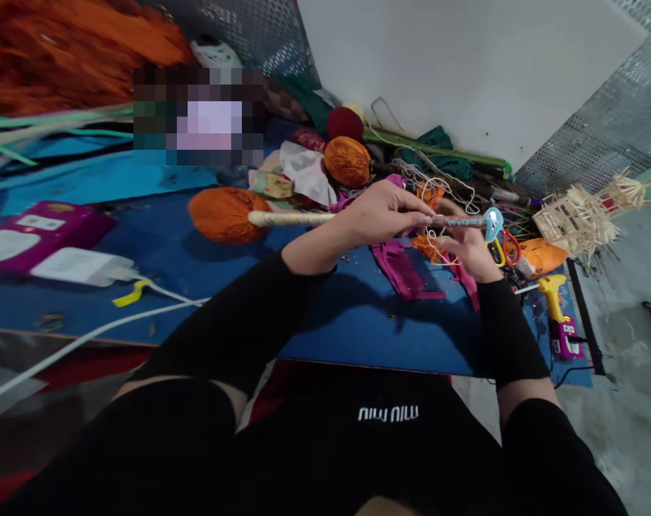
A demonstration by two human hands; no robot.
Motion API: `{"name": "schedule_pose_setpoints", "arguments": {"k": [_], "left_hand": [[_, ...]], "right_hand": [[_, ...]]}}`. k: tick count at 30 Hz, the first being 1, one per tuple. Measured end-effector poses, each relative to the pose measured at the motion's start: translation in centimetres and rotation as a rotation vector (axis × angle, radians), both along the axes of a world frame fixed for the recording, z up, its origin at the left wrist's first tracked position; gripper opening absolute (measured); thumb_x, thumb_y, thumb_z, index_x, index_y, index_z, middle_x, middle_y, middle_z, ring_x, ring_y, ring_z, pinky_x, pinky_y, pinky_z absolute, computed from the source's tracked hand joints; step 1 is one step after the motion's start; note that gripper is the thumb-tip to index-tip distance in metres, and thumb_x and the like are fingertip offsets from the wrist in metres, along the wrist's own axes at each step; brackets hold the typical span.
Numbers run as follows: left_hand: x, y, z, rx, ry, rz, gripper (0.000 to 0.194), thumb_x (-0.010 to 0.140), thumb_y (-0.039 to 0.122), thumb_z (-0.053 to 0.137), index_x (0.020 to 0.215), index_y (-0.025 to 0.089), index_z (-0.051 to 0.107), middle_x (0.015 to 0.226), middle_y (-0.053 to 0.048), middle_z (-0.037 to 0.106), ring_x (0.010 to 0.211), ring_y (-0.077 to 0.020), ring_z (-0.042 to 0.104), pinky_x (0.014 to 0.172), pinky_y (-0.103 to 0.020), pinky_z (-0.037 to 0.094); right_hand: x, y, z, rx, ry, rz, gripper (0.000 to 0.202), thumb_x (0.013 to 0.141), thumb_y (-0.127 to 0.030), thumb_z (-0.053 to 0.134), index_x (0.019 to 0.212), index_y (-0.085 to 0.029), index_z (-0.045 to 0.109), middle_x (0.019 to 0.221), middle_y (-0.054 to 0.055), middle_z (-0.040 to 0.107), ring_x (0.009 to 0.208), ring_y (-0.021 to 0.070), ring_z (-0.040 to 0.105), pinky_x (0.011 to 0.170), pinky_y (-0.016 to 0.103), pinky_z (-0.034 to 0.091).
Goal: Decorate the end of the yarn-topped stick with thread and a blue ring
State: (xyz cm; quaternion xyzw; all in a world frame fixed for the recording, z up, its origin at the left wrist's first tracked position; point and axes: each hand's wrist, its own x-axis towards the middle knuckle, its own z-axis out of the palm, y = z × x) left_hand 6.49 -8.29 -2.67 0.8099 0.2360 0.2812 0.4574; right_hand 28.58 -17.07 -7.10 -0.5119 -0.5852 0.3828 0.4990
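Backdrop: pale panel (454, 79) stands behind the table; perforated metal sheeting on both sides of it.
Blue table (346, 330): near edge runs in front of the person; bundled sticks, pale string (411, 172) and cloth crowd the far edge.
Wrapped stick: pale stick (293, 218) lies in line with the left forearm's end, above the middle of the table, well in from the near edge; orange ball (223, 215) on its left end, shadow beneath.
Patterned shaft: thin shaft (459, 221) shows between the hands, blue charm (494, 223) at its right end. Whether it joins the stick is hidden by the left hand.
Handling: judged best with the left hand firm and the right light, stick level, loose strand kept from under the fingers.
Left hand: (376, 211) palm down, fingers drawn together; fingertips appear to pinch the shaft's left end.
Right hand: (471, 251) fingers half curled and apart around the shaft, blurred, a pale strand beside them; cannot tell if it grips.
Right edge: yellow glue gun (553, 295) lies near it, toward the near right corner.
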Motion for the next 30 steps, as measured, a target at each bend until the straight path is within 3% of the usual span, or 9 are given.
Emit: {"name": "schedule_pose_setpoints", "arguments": {"k": [2,5,7,11,13,17,22,26,30], "left_hand": [[0.3,0.1,0.0,0.006,0.013,-0.014,0.030,0.084,0.029,0.066,0.101,0.015,0.087,0.059,-0.002,0.068,0.050,-0.0100,0.050,0.052,-0.023,0.037],[0.5,0.2,-0.3,0.021,0.053,-0.042,0.028,0.084,0.029,0.067,0.098,0.015,0.087,0.061,-0.003,0.070,0.051,-0.0102,0.051,0.054,-0.024,0.038],[0.8,0.1,-0.8,0.034,0.081,-0.079,0.027,0.084,0.027,0.067,0.096,0.015,0.087,0.062,-0.003,0.071,0.052,-0.0103,0.052,0.056,-0.025,0.039],[1.8,-0.5,-1.9,0.025,0.118,-0.182,0.026,0.083,0.023,0.064,0.094,0.016,0.086,0.066,-0.002,0.074,0.057,-0.0114,0.058,0.063,-0.025,0.044],[2.3,-0.7,-2.4,0.061,0.141,-0.176,0.027,0.083,0.022,0.063,0.095,0.017,0.086,0.073,-0.003,0.077,0.064,-0.0134,0.064,0.067,-0.025,0.046],[2.8,-0.6,-3.3,0.205,0.171,0.004,0.034,0.088,0.027,0.060,0.112,0.021,0.085,0.088,-0.004,0.082,0.076,-0.0174,0.070,0.071,-0.027,0.046],[2.4,0.3,-2.9,0.232,0.100,0.087,0.035,0.092,0.031,0.058,0.115,0.022,0.083,0.092,-0.003,0.082,0.078,-0.0166,0.069,0.071,-0.026,0.046],[1.7,1.1,-1.8,0.120,0.027,0.045,0.031,0.090,0.030,0.061,0.106,0.019,0.085,0.070,-0.001,0.073,0.062,-0.0122,0.060,0.065,-0.025,0.044],[1.1,1.7,-1.4,-0.036,-0.009,0.006,0.028,0.086,0.028,0.066,0.104,0.016,0.085,0.065,-0.003,0.068,0.056,-0.0109,0.053,0.061,-0.027,0.043]], "right_hand": [[-1.3,-0.2,0.0,-0.172,0.020,0.121,0.043,0.075,-0.061,0.081,0.089,-0.023,0.068,0.073,0.000,0.066,0.066,0.0130,0.059,0.062,0.029,0.053],[-0.4,-0.2,0.8,-0.219,0.106,0.036,0.053,0.071,-0.072,0.078,0.072,-0.024,0.057,0.058,-0.006,0.050,0.044,0.0053,0.028,0.040,0.025,0.024],[1.2,-0.2,1.6,-0.142,0.105,-0.063,0.057,0.066,-0.073,0.081,0.067,-0.024,0.052,0.057,-0.007,0.046,0.044,0.0043,0.024,0.040,0.024,0.020],[3.3,-0.9,3.4,-0.020,-0.102,-0.140,0.046,0.074,-0.063,0.080,0.066,-0.021,0.063,0.058,-0.004,0.052,0.051,0.0080,0.040,0.048,0.026,0.032],[2.8,-1.8,4.4,0.072,-0.306,-0.190,0.038,0.081,-0.055,0.076,0.068,-0.021,0.066,0.061,-0.002,0.056,0.056,0.0099,0.045,0.053,0.027,0.036],[-0.8,-3.8,5.5,0.260,-0.811,-0.300,0.031,0.096,-0.042,0.062,0.073,-0.022,0.065,0.071,0.002,0.061,0.066,0.0129,0.050,0.062,0.030,0.035],[-4.7,-4.9,4.6,0.311,-1.121,-0.293,0.036,0.104,-0.034,0.047,0.071,-0.022,0.056,0.068,0.002,0.054,0.059,0.0130,0.040,0.058,0.034,0.024],[-4.8,-4.7,3.4,0.365,-1.121,-0.296,0.037,0.105,-0.030,0.042,0.070,-0.022,0.054,0.066,0.002,0.049,0.057,0.0132,0.037,0.057,0.034,0.024],[-4.6,-3.8,1.6,0.409,-1.270,-0.169,0.034,0.102,-0.021,0.041,0.074,-0.022,0.059,0.065,0.001,0.049,0.055,0.0138,0.032,0.055,0.034,0.021]]}}
